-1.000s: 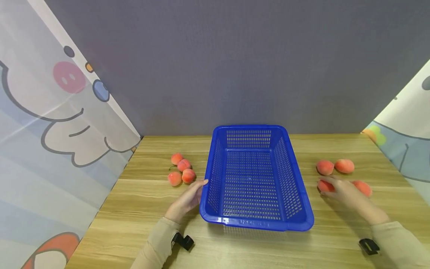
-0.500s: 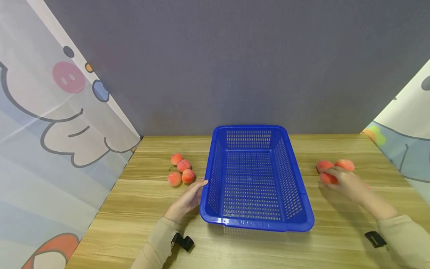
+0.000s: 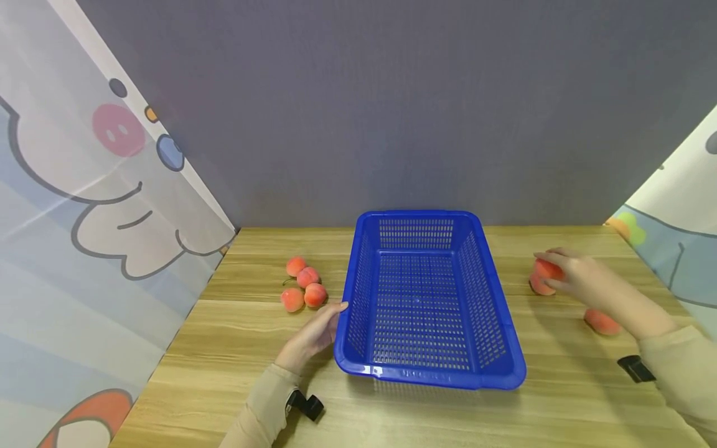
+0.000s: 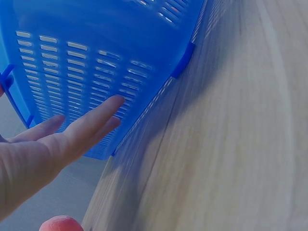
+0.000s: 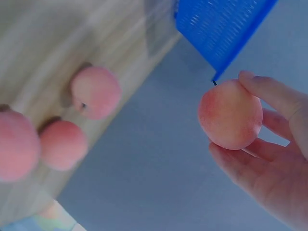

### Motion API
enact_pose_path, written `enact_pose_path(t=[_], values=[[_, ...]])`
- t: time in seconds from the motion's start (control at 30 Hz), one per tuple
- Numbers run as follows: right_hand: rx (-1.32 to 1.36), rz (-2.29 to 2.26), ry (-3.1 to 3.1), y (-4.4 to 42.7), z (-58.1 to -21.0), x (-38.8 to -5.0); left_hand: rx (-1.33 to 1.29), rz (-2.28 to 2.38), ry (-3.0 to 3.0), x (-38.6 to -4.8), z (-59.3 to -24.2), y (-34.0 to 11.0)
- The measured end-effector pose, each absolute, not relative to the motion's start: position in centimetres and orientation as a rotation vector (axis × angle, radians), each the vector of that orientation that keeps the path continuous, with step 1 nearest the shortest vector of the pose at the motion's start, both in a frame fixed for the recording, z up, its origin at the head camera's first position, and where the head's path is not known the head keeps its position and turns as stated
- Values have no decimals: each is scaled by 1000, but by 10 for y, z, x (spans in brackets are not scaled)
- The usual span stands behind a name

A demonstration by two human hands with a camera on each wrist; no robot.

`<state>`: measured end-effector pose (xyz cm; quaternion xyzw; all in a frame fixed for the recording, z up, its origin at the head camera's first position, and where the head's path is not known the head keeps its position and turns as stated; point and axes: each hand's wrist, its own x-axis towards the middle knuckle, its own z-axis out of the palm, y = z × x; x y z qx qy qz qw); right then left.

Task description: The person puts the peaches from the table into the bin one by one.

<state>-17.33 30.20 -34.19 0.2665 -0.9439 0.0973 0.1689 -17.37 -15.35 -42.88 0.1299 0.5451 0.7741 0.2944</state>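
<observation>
In the head view the right hand [image 3: 585, 280] holds a peach [image 3: 549, 269] over another peach [image 3: 539, 285]. The right wrist view shows the held peach [image 5: 230, 114] between the thumb and fingers of the right hand [image 5: 274, 154], above the table. The left hand [image 3: 313, 333] has its thumb on the left rim of the blue basket [image 3: 428, 373]. Against the basket's slotted outer wall [image 4: 96, 62], the fingers of the left hand [image 4: 62, 144] lie nearly straight. No fruit is visible inside the basket.
Several peaches [image 3: 308, 277] lie left of the basket on the wooden table [image 3: 224, 361]. At the right, one peach [image 3: 602, 322] lies below the right forearm. A grey panel [image 3: 414, 112] stands behind the table, with printed curtains [image 3: 50, 249] at the sides.
The right hand has lifted its peach off the table and moved it away from the camera, over the farther peaches. The left hand keeps its place at the basket.
</observation>
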Motion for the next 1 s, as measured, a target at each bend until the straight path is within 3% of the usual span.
enact_pose_path(t=[1.0], values=[[977, 179, -2639, 218, -281, -217, 260, 2073, 1453, -173, -428, -151]])
